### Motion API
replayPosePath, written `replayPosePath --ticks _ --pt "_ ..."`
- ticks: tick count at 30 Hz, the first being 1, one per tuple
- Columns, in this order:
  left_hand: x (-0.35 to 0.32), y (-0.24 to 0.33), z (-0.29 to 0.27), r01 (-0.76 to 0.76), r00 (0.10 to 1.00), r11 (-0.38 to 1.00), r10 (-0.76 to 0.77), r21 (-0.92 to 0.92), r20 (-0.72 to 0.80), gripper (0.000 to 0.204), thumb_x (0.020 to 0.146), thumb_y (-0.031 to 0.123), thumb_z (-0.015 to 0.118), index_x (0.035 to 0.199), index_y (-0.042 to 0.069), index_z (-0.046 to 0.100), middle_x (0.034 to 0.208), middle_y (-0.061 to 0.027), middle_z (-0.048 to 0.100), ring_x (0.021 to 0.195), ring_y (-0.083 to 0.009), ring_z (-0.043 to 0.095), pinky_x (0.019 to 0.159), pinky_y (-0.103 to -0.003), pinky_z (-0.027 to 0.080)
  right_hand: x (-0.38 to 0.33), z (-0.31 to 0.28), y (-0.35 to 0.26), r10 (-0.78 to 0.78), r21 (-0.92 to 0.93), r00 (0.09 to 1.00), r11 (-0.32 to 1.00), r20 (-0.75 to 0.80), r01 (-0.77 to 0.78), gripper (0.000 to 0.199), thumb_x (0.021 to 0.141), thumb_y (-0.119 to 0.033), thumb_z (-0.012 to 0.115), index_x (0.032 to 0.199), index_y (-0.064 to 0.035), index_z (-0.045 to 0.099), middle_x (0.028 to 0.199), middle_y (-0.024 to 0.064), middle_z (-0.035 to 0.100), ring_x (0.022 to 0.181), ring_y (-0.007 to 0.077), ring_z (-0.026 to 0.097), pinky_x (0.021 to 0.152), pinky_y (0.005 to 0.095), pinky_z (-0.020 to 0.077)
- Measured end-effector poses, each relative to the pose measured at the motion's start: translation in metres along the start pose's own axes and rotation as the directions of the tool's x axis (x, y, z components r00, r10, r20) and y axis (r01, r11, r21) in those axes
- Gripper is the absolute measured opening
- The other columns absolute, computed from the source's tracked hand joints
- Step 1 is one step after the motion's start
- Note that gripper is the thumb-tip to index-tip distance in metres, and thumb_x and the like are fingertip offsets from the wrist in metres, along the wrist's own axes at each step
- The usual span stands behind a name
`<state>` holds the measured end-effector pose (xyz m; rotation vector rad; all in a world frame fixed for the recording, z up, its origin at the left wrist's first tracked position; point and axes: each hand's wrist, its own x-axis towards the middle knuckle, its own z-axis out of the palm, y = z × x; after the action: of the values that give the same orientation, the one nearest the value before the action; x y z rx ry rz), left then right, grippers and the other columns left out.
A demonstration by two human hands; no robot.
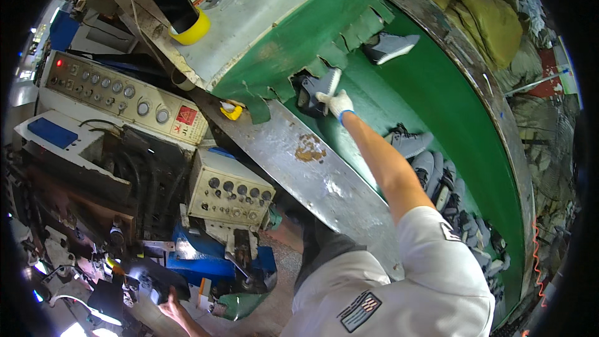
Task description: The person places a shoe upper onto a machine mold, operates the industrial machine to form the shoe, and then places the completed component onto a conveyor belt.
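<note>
My right hand (337,104), in a white glove, reaches far forward onto the green conveyor belt (368,112). Its fingers are closed on a dark grey shoe (310,92) with a pale sole, tilted beside the torn green flap (334,55). Another grey shoe (391,47) with a white sole lies farther along, partly by that flap. At the lower left, my bare left hand (171,304) grips the edge of a dark, shoe-like piece (155,279) next to a machine. Blur and shade hide that piece's details.
More grey shoes (424,165) line the belt toward the lower right. A metal ledge (324,175) runs along the belt's near side. Control panels (231,190) with knobs stand left. A phone (175,6) leans in a yellow tape roll (192,29). Yellowish sacks (483,22) are piled beyond.
</note>
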<state>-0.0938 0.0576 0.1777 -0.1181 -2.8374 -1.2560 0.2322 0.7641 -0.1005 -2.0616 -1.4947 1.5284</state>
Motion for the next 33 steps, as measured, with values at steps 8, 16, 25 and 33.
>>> replayPosePath --ticks 8,16,25,33 --pt "-0.067 -0.058 -0.069 0.375 0.865 0.918 -0.397 0.130 0.308 0.035 0.088 0.014 0.072 0.114 -0.005 0.057 0.106 -0.0105 0.060 0.091 -0.0177 0.056 0.077 -0.031 0.048 -0.025 0.008 0.017 -0.132 0.708 0.953 0.698 0.274 -0.106 0.039 0.089 -0.023 0.077 0.117 0.0025 0.066 0.103 0.0117 0.072 0.087 0.0228 0.069 0.082 0.0343 0.0555" --pt "-0.053 0.089 0.076 0.377 0.893 0.868 -0.248 -0.322 0.376 0.043 0.094 0.015 0.069 0.130 -0.007 0.060 0.115 -0.0171 0.071 0.102 -0.0235 0.069 0.088 -0.033 0.055 -0.349 0.062 0.003 -0.478 0.402 0.266 0.207 0.837 -0.892 0.059 0.097 -0.037 0.064 0.141 -0.0039 0.046 0.124 0.0147 0.059 0.109 0.0275 0.060 0.090 0.0443 0.0538" --pt "-0.013 0.075 0.051 0.512 0.772 0.714 -0.139 -0.478 0.620 0.027 0.090 0.015 0.074 0.109 -0.005 0.071 0.094 -0.0086 0.073 0.079 -0.0156 0.070 0.076 -0.030 0.059 -0.492 0.189 -0.050 -0.253 0.387 0.326 0.799 0.911 -0.461 0.043 0.103 -0.030 0.052 0.132 0.0002 0.056 0.123 0.0113 0.065 0.108 0.0202 0.064 0.101 0.0350 0.0506" --pt "0.014 0.012 0.020 0.383 0.918 0.552 -0.312 -0.740 0.243 0.033 0.086 0.000 0.070 0.118 -0.007 0.066 0.108 -0.0136 0.071 0.087 -0.0200 0.071 0.078 -0.032 0.060 -0.544 0.281 -0.085 -0.365 0.435 0.350 0.888 0.863 -0.148 0.056 0.097 -0.024 0.065 0.142 0.0062 0.049 0.125 0.0090 0.064 0.108 0.0136 0.062 0.095 0.0277 0.0497"
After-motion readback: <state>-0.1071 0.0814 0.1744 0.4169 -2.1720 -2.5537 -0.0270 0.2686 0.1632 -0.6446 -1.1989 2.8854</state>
